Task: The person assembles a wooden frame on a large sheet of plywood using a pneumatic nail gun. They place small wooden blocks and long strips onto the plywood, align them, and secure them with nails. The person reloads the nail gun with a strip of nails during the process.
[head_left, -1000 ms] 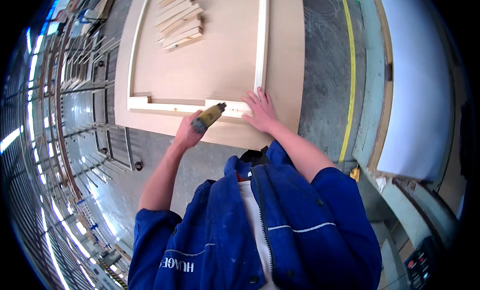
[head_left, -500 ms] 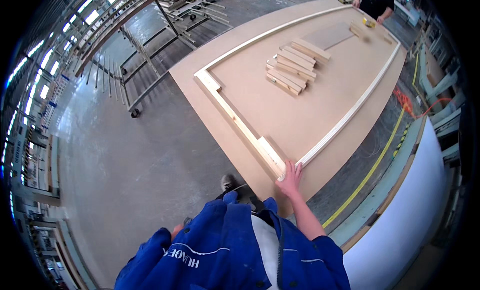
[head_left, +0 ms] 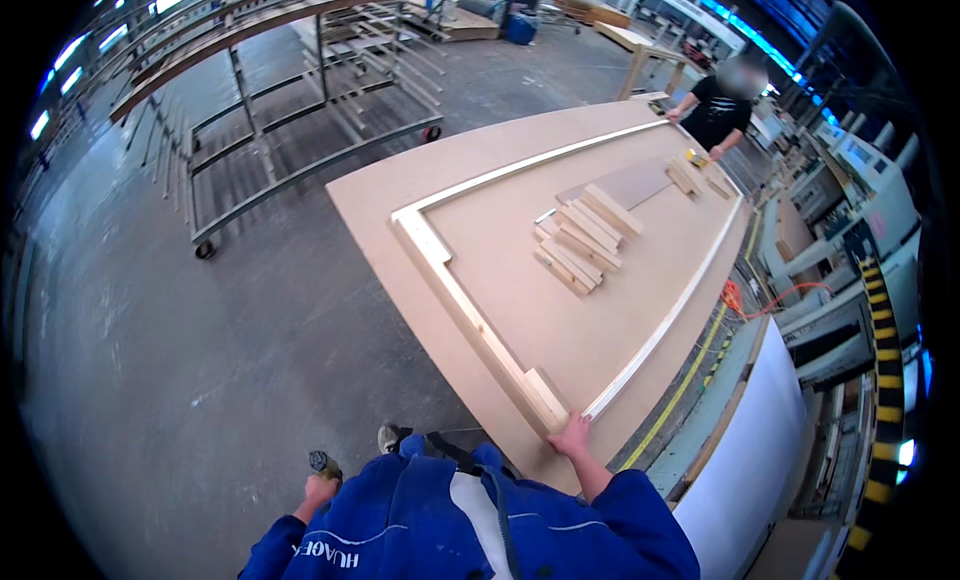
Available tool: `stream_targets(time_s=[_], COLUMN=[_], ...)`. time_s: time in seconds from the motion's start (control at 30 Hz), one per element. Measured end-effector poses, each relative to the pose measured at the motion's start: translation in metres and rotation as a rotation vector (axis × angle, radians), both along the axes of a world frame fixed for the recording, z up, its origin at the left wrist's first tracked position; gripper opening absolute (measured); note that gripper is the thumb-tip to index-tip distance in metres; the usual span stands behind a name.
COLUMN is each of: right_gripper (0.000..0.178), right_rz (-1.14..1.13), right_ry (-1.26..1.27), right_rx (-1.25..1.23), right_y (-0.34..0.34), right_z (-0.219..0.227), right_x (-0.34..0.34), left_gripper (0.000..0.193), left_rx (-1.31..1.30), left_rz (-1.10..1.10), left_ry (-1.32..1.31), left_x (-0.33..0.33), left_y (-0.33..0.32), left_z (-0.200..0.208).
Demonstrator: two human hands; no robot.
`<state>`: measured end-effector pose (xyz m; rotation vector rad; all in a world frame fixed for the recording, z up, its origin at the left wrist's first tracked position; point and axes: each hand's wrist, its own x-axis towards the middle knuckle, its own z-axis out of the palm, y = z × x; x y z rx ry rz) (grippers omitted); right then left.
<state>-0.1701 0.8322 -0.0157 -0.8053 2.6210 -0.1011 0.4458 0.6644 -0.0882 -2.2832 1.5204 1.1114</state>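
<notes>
On a large brown board (head_left: 375,215) lies a long frame of pale wooden strips (head_left: 480,325). My right hand (head_left: 573,436) grips the frame's near corner, thumb on the left and fingers over the side. A short wooden block (head_left: 545,395) sits against the inside of the near strip, close to this hand. Another block (head_left: 430,238) lies inside the far-left corner. Low at my left side, my left hand (head_left: 320,490) is closed around a hand-held tool (head_left: 324,466) with a dark round end and an olive body; its exact kind is unclear.
Several loose wooden blocks (head_left: 585,242) lie inside the frame. Across the board, another person (head_left: 715,115) in black has hands near its far end, by a yellow object (head_left: 695,159). A wheeled metal rack (head_left: 270,185) stands at left, a white panel (head_left: 745,450) at right.
My view has tilted up, showing more of the other person. My left hand with its tool has come into fuller sight. My right hand stays at the corner, its fingers now more bent.
</notes>
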Motion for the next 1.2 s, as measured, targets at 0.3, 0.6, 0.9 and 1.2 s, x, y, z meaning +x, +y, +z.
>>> stream_targets(time_s=[0.3,0.6,0.9,1.2], right_gripper=[0.094,0.101,0.102,0.102], right_rz=[-0.134,-0.368,-0.59,-0.472], right_ry=[0.023,-0.045,0.024,0.105], right_rx=[-0.014,-0.195,-0.097,-0.1], right_y=[-0.014,-0.037,-0.084,-0.209], right_z=[-0.003,0.01,0.014,0.042], right_x=[0.017,0.055,0.079,0.078], left_gripper=[0.054,0.056,0.044,0.061], left_rx=[-0.107,-0.21,-0.577,-0.618], left_rz=[-0.314,-0.382,-0.308,-0.702], left_ry=[0.078,0.167,0.241,0.128], left_x=[-0.093,-0.135,-0.227,-0.339], left_y=[-0.168,-0.27,-0.492,-0.612], left_z=[0.098,0.051,0.04,0.063])
